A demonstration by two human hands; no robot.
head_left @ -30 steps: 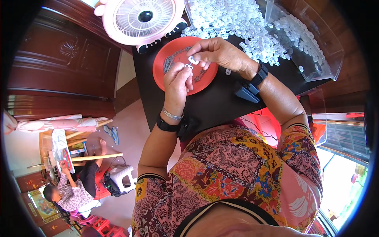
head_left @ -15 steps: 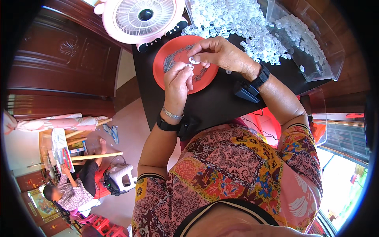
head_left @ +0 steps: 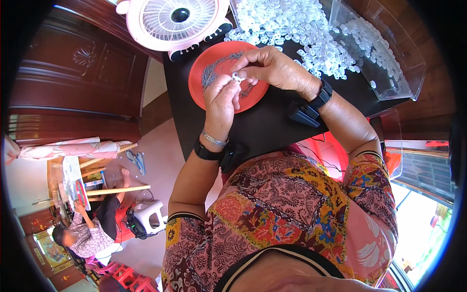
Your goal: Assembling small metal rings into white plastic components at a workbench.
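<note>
Above a red plate (head_left: 197, 92) my two hands meet fingertip to fingertip. My left hand (head_left: 221, 103) pinches a small white plastic piece between thumb and fingers. A second small white plastic piece with holes (head_left: 236, 76) is pinched in my right hand (head_left: 277, 70), pressed against or overlapping the first. My fingers cover much of both pieces. Thin grey metal pins (head_left: 210, 73), perhaps nails or screws, lie in the plate under my hands.
A big heap of white plastic pieces (head_left: 287, 22) spreads at the back of the black table (head_left: 272, 121). More lie in a clear bin (head_left: 413, 82) at the right. A pink fan (head_left: 141, 41) stands back left. Far left, another person (head_left: 92, 238) sits.
My right hand's piece has come down against the one in my left hand; a half second ago the two looked more separate. Both hands have otherwise barely moved.
</note>
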